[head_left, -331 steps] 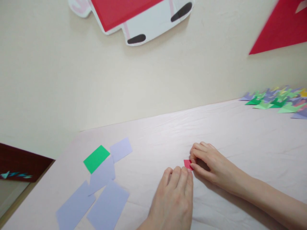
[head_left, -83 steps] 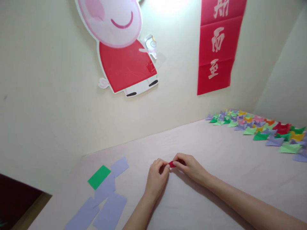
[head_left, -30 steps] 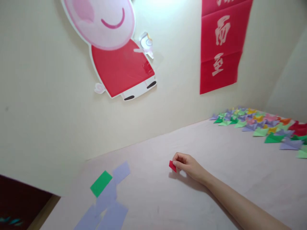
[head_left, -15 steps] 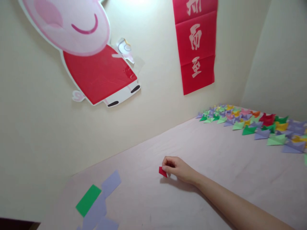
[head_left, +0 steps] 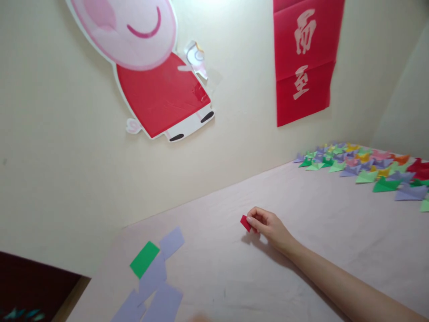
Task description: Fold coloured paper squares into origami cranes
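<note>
The right hand (head_left: 271, 227) has its thumb and forefinger pinched together on a small red piece of paper (head_left: 244, 222), with the other fingers curled in loosely behind them. The paper sticks out to the left of the fingertips, tilted, a little above the pale cloth (head_left: 241, 277), and a soft shadow falls on the cloth just below the hand. Of the left hand (head_left: 199, 318) there seems to be only a blurred sliver at the bottom edge, nearer the person than the right hand and to its left; how far its fingers are spread, or whether it has hold of anything, I cannot tell. Well to the left of the right hand lie a green sheet (head_left: 145, 260) and several lilac sheets (head_left: 163, 302), flat and close together, some overlapping. Well to the right of the hand and farther off, rows of folded paper shapes (head_left: 386, 184) in green, lilac, yellow, pink, orange and red stand crowded on the cloth. Beyond the hand rises the wall (head_left: 234, 156), with a pig cutout (head_left: 161, 98) up to the left and a red banner (head_left: 303, 107) up to the right
</note>
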A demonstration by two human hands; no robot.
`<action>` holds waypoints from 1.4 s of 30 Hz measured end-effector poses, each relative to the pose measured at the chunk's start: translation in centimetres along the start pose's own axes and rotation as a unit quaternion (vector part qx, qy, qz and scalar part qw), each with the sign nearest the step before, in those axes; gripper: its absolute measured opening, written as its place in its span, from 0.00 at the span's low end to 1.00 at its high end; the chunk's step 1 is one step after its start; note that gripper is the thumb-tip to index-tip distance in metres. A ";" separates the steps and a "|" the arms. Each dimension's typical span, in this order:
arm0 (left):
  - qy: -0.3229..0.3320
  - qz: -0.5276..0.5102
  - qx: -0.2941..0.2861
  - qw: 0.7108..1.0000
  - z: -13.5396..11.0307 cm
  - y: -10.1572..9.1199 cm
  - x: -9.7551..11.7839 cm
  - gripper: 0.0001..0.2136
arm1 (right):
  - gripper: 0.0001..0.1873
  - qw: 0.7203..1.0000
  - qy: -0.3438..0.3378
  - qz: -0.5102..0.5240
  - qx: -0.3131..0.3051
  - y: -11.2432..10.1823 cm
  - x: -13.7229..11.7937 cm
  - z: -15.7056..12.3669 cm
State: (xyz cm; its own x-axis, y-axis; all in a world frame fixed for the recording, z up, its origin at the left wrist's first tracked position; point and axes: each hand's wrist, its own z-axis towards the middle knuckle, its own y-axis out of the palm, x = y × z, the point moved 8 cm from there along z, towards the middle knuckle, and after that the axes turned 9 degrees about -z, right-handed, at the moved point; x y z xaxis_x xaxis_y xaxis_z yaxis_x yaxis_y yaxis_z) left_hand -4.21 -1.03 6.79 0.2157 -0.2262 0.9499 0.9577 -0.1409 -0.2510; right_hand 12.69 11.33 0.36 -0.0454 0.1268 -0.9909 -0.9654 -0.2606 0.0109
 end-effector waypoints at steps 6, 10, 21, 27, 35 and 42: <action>-0.053 -0.041 0.093 0.993 9.5 1.2 -2.2 0.13 | 0.21 0.999 -0.019 -0.043 0.010 0.1 -0.3 0.0; -0.044 -0.111 0.069 0.990 11.3 3.9 -4.7 0.12 | 0.21 0.998 -0.015 -0.063 0.001 0.3 -0.5 0.2; -0.034 -0.197 0.090 0.976 10.3 3.2 -7.0 0.03 | 0.18 0.995 0.009 -0.097 0.005 0.7 -0.2 1.3; -0.047 -0.160 0.107 0.980 10.2 3.2 -7.4 0.04 | 0.16 0.995 -0.010 -0.094 0.014 0.4 -0.2 1.2; -0.045 -0.087 0.097 0.991 10.0 3.4 -7.0 0.06 | 0.12 0.986 -0.062 -0.152 0.015 0.3 -1.0 1.4; -0.048 -0.071 0.113 0.990 10.0 3.1 -7.3 0.03 | 0.10 0.972 -0.073 -0.223 0.010 0.3 -1.3 1.0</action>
State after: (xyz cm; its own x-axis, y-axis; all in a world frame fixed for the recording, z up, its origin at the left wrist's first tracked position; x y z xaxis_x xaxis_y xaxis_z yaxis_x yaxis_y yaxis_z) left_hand -0.91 9.82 0.94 0.0822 -0.1256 0.9887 0.9955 0.0562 -0.0757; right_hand 12.15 12.08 1.75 0.3446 0.3587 -0.8675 -0.9017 -0.1305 -0.4121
